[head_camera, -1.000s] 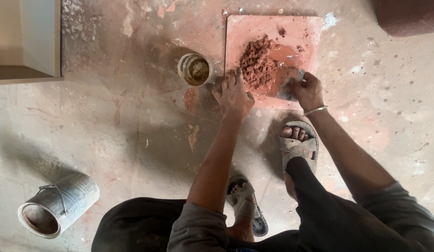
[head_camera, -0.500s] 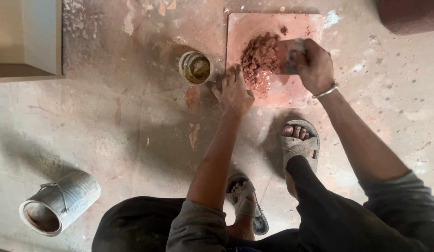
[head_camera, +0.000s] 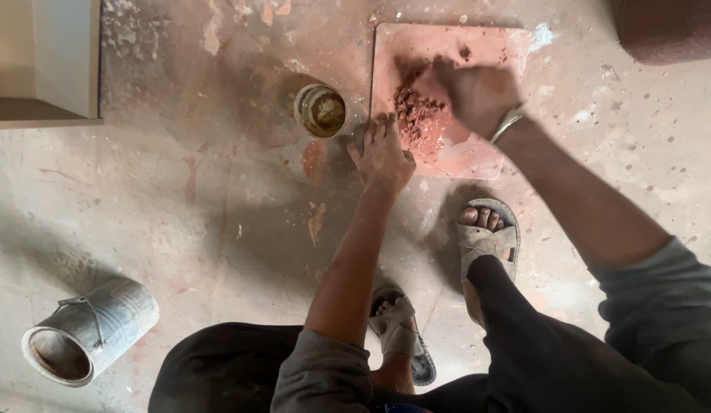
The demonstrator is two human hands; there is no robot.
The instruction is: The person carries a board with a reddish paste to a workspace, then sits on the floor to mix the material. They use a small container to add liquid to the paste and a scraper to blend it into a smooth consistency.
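In the head view, a person squats over a stained concrete floor (head_camera: 180, 214), seen from above. A square reddish slab (head_camera: 478, 145) lies flat on the floor in the upper middle of the frame, with a heap of crumbly red-brown clay (head_camera: 413, 115) on its left half.

The right hand (head_camera: 474, 95) is over the slab, just right of the clay, fingers curled down and bunched together; it is blurred, so I cannot tell whether it grips anything. A metal bangle (head_camera: 507, 122) circles its wrist.

The left hand (head_camera: 382, 157) rests at the slab's lower left edge, fingers spread and pointing up the frame, the tips touching the slab's rim near the clay.

Just left of the slab stands a small round tin (head_camera: 320, 111), open at the top. At lower left a metal bucket (head_camera: 88, 329) lies on its side, its mouth toward the frame's corner. Two sandalled feet show below the slab, the right foot (head_camera: 487, 233) nearest it. A pale box-like edge (head_camera: 42, 61) fills the upper left corner.
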